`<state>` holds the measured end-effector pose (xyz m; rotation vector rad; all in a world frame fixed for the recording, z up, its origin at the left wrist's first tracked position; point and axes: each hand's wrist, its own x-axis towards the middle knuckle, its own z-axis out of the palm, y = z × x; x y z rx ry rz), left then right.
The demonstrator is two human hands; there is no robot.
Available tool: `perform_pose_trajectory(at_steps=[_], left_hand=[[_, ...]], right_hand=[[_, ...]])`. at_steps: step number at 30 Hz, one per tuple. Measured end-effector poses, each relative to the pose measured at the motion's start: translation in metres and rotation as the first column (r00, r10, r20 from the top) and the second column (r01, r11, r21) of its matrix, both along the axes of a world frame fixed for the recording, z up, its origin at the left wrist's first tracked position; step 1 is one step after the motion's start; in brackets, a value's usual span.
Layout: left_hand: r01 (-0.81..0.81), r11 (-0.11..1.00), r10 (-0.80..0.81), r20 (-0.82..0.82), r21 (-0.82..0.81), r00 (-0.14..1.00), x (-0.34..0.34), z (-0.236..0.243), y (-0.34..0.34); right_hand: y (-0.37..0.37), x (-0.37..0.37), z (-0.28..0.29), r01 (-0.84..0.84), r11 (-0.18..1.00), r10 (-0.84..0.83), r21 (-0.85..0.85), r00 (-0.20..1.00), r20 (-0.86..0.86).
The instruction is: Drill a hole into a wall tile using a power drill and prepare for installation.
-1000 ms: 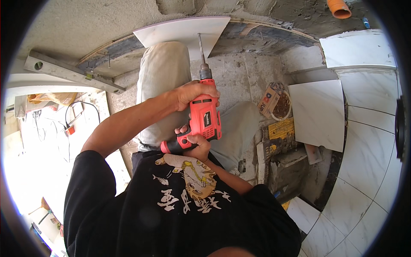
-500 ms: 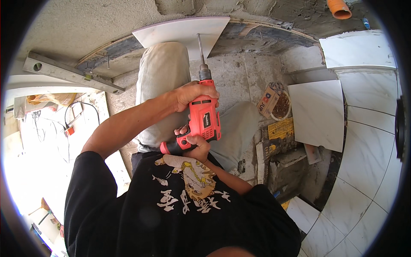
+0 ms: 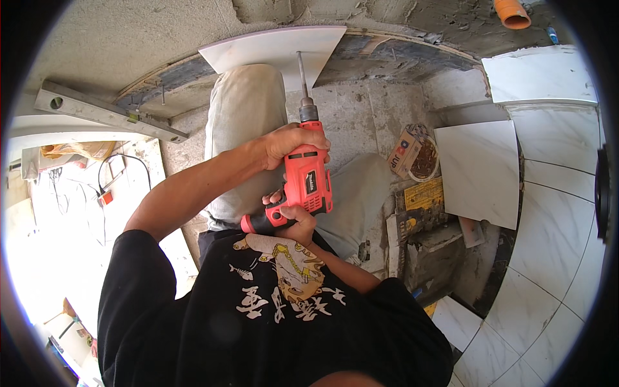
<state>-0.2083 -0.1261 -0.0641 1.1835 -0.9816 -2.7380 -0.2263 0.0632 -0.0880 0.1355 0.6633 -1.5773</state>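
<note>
Both of my hands hold a red power drill that points away from me. My left hand is wrapped over the front of its body, behind the chuck. Lower down, my right hand grips the handle close to my shirt, with fingertips showing on its left side. The long drill bit reaches a white tile that leans at the far side behind my knee. Its tip appears to meet the tile's face; whether it has entered cannot be made out.
A metal spirit level lies at the left. To the right are an opened carton, a loose marbled tile and a tiled surface. An orange pipe sticks out at the far right. A black cord runs at left.
</note>
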Motion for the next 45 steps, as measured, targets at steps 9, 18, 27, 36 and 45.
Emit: perform_pose_trajectory(at_steps=[9, 18, 27, 36, 45], left_hand=[[-0.002, 1.0, 0.002, -0.015, -0.014, 1.0, 0.0, -0.003, 0.0], [0.013, 0.999, -0.014, -0.014, -0.037, 1.0, 0.0, -0.004, 0.0], [0.002, 1.0, -0.002, -0.01, -0.019, 1.0, 0.0, -0.004, 0.0], [-0.006, 1.0, 0.006, -0.01, -0.021, 1.0, 0.0, -0.003, 0.0], [0.004, 1.0, -0.004, -0.007, -0.031, 1.0, 0.0, -0.002, 0.0]], right_hand=[[-0.004, 0.001, 0.001, 0.042, 0.998, -0.042, -0.037, 0.999, 0.005], [-0.002, -0.002, 0.007, 0.012, 1.0, -0.012, 0.018, 1.0, 0.011], [-0.001, -0.002, 0.001, 0.016, 0.996, -0.018, -0.083, 1.0, -0.02], [0.003, -0.001, -0.008, 0.003, 0.997, -0.004, -0.072, 1.0, -0.015], [-0.001, 0.0, 0.0, 0.021, 0.996, -0.019, -0.084, 1.0, 0.02]])
